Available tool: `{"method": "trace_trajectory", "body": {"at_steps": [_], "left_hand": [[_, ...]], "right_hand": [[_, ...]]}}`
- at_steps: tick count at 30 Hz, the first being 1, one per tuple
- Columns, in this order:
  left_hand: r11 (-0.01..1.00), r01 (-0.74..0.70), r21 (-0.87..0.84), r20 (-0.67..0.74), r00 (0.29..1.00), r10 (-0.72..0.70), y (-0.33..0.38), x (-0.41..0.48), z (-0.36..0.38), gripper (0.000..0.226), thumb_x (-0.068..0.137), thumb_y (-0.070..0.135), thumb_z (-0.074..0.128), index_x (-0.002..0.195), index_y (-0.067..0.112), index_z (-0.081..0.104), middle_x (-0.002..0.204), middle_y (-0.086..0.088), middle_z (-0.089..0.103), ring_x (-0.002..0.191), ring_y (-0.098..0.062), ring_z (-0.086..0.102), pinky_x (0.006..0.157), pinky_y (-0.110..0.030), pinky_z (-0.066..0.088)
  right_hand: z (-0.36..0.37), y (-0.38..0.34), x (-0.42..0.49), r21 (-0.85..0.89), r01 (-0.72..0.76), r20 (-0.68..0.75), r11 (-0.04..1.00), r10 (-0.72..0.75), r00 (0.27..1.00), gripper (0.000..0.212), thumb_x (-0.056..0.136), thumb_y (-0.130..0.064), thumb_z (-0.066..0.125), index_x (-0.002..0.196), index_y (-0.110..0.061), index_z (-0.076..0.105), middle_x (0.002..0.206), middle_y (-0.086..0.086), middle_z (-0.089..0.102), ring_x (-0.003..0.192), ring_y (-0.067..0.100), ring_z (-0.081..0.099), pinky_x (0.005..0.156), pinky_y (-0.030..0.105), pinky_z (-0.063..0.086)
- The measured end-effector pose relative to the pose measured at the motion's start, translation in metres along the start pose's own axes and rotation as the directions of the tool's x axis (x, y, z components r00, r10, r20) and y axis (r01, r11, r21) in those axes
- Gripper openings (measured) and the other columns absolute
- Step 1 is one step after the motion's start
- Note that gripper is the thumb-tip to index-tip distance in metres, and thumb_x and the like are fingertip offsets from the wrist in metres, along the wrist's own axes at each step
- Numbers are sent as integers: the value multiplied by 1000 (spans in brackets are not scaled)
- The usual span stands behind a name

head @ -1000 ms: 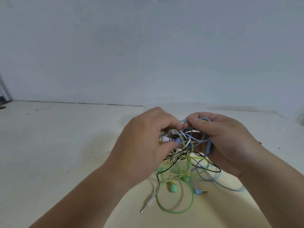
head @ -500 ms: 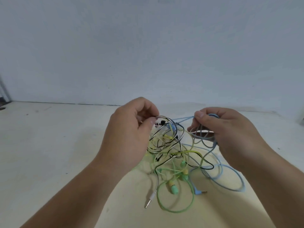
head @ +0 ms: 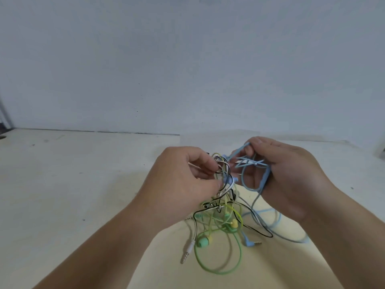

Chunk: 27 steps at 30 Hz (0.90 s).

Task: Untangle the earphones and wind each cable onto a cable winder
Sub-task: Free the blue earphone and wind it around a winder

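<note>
A tangle of earphone cables hangs between my hands above a pale yellow sheet point(head: 270, 265). My left hand point(head: 183, 184) pinches the black-and-white cable point(head: 226, 172) where it knots with the green cable point(head: 218, 268). My right hand point(head: 287, 176) grips several loops of the blue cable point(head: 250, 163), with its inline remote along the palm. The green loop, a green earbud point(head: 203, 241), the white jack plug point(head: 188, 250) and the blue jack plug point(head: 251, 243) rest on the sheet. No cable winder is in view.
The white tabletop point(head: 73, 184) stretches left and right of the sheet and meets a plain pale wall point(head: 187, 69) at the back. A dark object sits at the far left edge.
My hands have drawn a little apart and shifted right. The right hand has lifted the blue loops away from the knot. The left hand has lowered slightly with the black-and-white cable.
</note>
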<state>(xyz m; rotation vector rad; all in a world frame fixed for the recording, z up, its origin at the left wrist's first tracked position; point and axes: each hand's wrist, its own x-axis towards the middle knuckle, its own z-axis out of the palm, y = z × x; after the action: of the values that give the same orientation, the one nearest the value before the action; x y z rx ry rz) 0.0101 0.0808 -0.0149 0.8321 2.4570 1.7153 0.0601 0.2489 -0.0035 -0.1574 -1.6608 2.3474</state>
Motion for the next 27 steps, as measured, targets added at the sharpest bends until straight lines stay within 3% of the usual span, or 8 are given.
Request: {"method": "trace_trajectory", "body": {"at_steps": [3,8,14,18,21,24,27], "left_hand": [[1000,11,-27,24,1000,-11,1,-1,2,25,58,19,87,77,22,72,75,3,76,75,-16,75,81,-41,61],[1000,-24,-4,-19,1000,24,-1,-1,6,36,50,34,83,82,26,67,79,-2,74,80,-32,69,79,-50,58],[997,-61,55,-61,996,65,-8,3,8,14,76,16,76,79,28,70,69,8,69,62,-14,67,63,-30,55],[1000,-21,-5,-98,995,20,-8,5,4,13,85,16,69,88,29,71,66,6,71,66,-25,71,69,-42,61],[984,-66,165,-131,988,88,-8,5,-2,20,82,26,75,96,37,65,72,9,64,59,-8,57,60,-27,46],[957,-187,221,-34,979,199,-9,4,-8,39,78,28,80,108,47,63,96,15,56,88,-1,55,79,-25,46],[945,-229,233,36,973,227,-10,3,-6,27,81,27,78,100,41,66,106,19,59,107,2,55,96,-28,45]], "right_hand": [[0,0,1,36,-26,-2,999,26,1000,35,102,-14,43,70,-3,52,78,20,59,65,29,66,56,38,59],[3,0,-2,84,-36,26,996,34,999,30,102,-11,41,76,-2,53,58,7,60,59,22,65,53,31,56],[0,0,3,66,-31,25,997,29,999,35,102,-12,42,69,-4,53,72,16,60,73,32,67,70,48,60],[-4,-3,4,27,-25,-3,999,25,1000,31,99,-11,45,70,-4,51,74,18,63,77,34,70,69,44,61],[-5,-5,4,-7,-26,-7,1000,26,1000,29,96,-10,45,67,-4,49,77,22,62,78,37,67,76,47,58],[-5,-7,2,-26,-4,30,1000,5,1000,31,94,-9,44,64,-5,48,77,25,63,76,38,65,76,47,56],[-5,-7,0,-108,36,114,994,-23,993,22,88,-13,47,67,-5,46,81,27,65,78,35,66,76,43,57]]}}
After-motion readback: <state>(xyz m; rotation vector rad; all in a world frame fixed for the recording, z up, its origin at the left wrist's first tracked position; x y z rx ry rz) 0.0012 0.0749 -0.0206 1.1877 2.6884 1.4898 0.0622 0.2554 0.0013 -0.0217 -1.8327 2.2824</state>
